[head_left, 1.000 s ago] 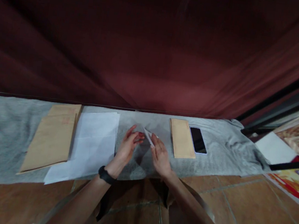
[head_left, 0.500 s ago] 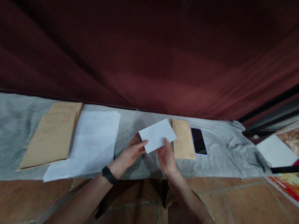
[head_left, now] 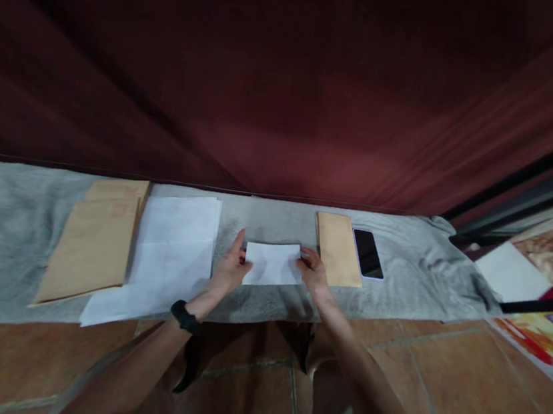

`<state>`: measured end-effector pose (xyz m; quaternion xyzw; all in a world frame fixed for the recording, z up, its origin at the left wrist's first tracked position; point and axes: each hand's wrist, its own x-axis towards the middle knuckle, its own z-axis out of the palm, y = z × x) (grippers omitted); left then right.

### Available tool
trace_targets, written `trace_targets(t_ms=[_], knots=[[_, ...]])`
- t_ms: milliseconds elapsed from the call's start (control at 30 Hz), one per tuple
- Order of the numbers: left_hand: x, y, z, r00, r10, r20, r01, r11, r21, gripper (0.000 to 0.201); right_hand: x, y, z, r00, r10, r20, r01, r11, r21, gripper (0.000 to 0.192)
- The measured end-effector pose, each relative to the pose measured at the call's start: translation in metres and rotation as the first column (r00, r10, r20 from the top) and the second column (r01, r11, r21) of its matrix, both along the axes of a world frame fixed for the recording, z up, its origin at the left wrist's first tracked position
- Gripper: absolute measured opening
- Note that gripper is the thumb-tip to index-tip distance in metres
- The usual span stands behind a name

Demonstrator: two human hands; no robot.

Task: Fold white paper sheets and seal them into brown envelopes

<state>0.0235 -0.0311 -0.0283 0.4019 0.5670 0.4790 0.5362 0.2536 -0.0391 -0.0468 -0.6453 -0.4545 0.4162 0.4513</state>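
grey cloth (head_left: 12, 228) covers the floor; a folded white paper (head_left: 272, 264) lies flat, left hand (head_left: 230, 270) and right hand (head_left: 313, 273) open, fingers pressing its ends.

The folded white paper (head_left: 273, 264), held tilted in the air half a second ago, now lies flat on the grey cloth (head_left: 396, 296); the left hand (head_left: 230, 269) and right hand (head_left: 312, 271) have dropped to its two ends, fingers touching its edges.

White folded paper (head_left: 272, 264) on a grey cloth (head_left: 1, 234) — tan envelopes (head_left: 93, 242), black phone (head_left: 367, 253), dark red curtain (head_left: 272, 79).
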Motion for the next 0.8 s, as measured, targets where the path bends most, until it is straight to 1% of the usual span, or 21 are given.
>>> trace_targets(t_ms=[33, 67, 133, 200, 233, 300, 367, 433, 500, 567, 600, 667, 700, 733, 800], knots=[[0.001, -0.002, 0.001, 0.999, -0.002, -0.049, 0.002, 1.0, -0.002, 0.099, 0.0, 0.0, -0.001, 0.992, 0.027, 0.125, -0.029, 1.0, 0.011, 0.043], [0.002, -0.003, 0.002, 0.994, -0.008, -0.111, 0.008, 1.0, -0.001, 0.097, -0.001, -0.001, -0.001, 0.965, 0.05, 0.257, -0.054, 0.999, 0.008, 0.044], [0.004, -0.005, 0.006, 0.969, -0.017, -0.248, 0.024, 0.999, 0.025, 0.092, -0.003, -0.003, 0.001, 0.867, 0.097, 0.488, -0.089, 0.995, -0.039, 0.048], [0.007, -0.007, 0.009, 0.912, -0.036, -0.409, 0.068, 0.996, 0.064, 0.088, -0.005, -0.004, 0.005, 0.766, 0.142, 0.626, -0.105, 0.99, -0.096, 0.05], [0.009, -0.008, 0.01, 0.866, -0.056, -0.497, 0.104, 0.992, 0.071, 0.087, -0.006, -0.004, 0.007, 0.732, 0.16, 0.663, -0.115, 0.987, -0.111, 0.05], [0.012, -0.012, 0.011, 0.747, -0.106, -0.657, 0.181, 0.982, 0.047, 0.083, -0.007, -0.005, 0.008, 0.696, 0.166, 0.699, -0.129, 0.986, -0.106, 0.05], [0.013, -0.015, 0.01, 0.619, -0.153, -0.77, 0.245, 0.969, 0.005, 0.076, -0.007, -0.005, 0.007, 0.682, 0.149, 0.716, -0.14, 0.988, -0.072, 0.05], [0.013, -0.018, 0.008, 0.527, -0.141, -0.838, 0.286, 0.958, 0.019, 0.068, -0.007, -0.005, 0.003, 0.665, 0.129, 0.736, -0.146, 0.988, -0.042, 0.05], [0.014, -0.021, 0.004, 0.468, -0.078, -0.88, 0.33, 0.939, 0.092, 0.061, -0.007, -0.005, 0.001, 0.642, 0.13, 0.756, -0.158, 0.987, -0.036, 0.049], [0.018, -0.024, -0.002, 0.433, -0.039, -0.9, 0.414, 0.896, 0.16, 0.056, -0.006, -0.005, 0.0, 0.622, 0.149, 0.769, -0.173, 0.984, -0.051, 0.048], [0.022, -0.026, -0.005, 0.419, -0.041, -0.907, 0.466, 0.867, 0.175, 0.054, -0.007, -0.005, 0.0, 0.615, 0.16, 0.772, -0.181, 0.982, -0.059, 0.048], [0.031, -0.032, -0.013, 0.382, -0.061, -0.922, 0.556, 0.812, 0.176, 0.051, -0.007, -0.005, 0.001, 0.604, 0.168, 0.779, -0.185, 0.98, -0.068, 0.047], [0.036, -0.035, -0.016, 0.359, -0.063, -0.931, 0.584, 0.794, 0.172, 0.051, -0.007, -0.005, 0.001, 0.601, 0.167, 0.782, -0.184, 0.981, -0.068, 0.047], [0.041, -0.038, -0.019, 0.335, -0.057, -0.941, 0.599, 0.783, 0.166, 0.051, -0.007, -0.006, 0.002, 0.599, 0.166, 0.783, -0.182, 0.981, -0.069, 0.047], [0.048, -0.043, -0.022, 0.291, -0.037, -0.956, 0.606, 0.78, 0.154, 0.053, -0.008, -0.006, 0.005, 0.599, 0.17, 0.782, -0.179, 0.981, -0.076, 0.046]])
